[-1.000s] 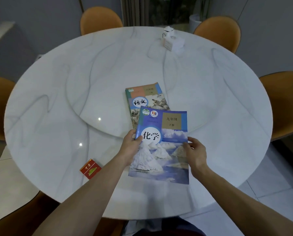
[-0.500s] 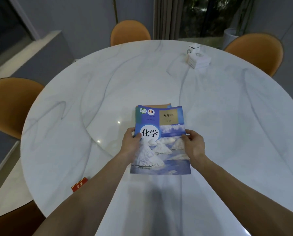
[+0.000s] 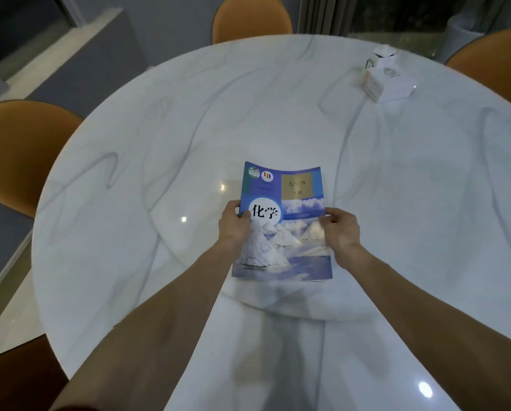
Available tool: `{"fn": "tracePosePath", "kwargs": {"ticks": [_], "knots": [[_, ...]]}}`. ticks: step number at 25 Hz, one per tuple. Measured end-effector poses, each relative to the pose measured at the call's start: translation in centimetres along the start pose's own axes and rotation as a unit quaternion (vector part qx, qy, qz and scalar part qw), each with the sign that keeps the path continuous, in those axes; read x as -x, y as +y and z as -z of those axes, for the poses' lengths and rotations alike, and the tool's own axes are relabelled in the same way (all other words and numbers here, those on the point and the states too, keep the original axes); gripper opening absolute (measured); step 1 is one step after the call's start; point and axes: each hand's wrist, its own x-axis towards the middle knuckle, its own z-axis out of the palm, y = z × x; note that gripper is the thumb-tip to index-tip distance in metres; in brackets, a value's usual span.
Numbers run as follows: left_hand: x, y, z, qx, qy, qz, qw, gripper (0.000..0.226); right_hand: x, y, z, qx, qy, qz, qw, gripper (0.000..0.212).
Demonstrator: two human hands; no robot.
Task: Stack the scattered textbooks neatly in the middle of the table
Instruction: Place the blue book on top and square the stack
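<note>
While lying on the white counter (image 3: 129, 203), the blue textbook (image 3: 283, 226) is being gripped at its side edges by left hand (image 3: 233, 229) and right hand (image 3: 341, 232).

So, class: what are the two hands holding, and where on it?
The blue textbook: left hand grips its left edge, right hand its right edge.

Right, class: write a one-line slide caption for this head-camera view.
Both hands, left hand and right hand, grip a blue chemistry textbook over a round marble table.
</note>
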Motion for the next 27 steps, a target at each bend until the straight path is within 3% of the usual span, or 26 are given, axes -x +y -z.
{"fn": "tracePosePath", "kwargs": {"ticks": [8, 14, 23, 27], "knots": [[-1.8, -0.6, -0.4, -0.128, 0.004, -0.056, 0.990, 0.031, -2.5, 1.3, -1.5, 0.056, 0.003, -0.004, 0.998, 0.026], [-2.8, -1.1, -0.2, -0.243, -0.010, -0.079, 0.967, 0.019, -2.8, 1.9, -1.7, 0.114, 0.018, 0.007, 0.993, 0.026], [-2.7, -1.9, -0.3, -0.275, -0.058, -0.066, 0.957, 0.029, -3.0, 2.2, -2.1, 0.226, 0.025, 0.029, 0.973, 0.025], [-2.6, -2.3, -0.4, -0.299, -0.065, -0.074, 0.949, 0.032, -2.7, 2.2, -2.3, 0.211, 0.041, 0.021, 0.976, 0.023]]}}
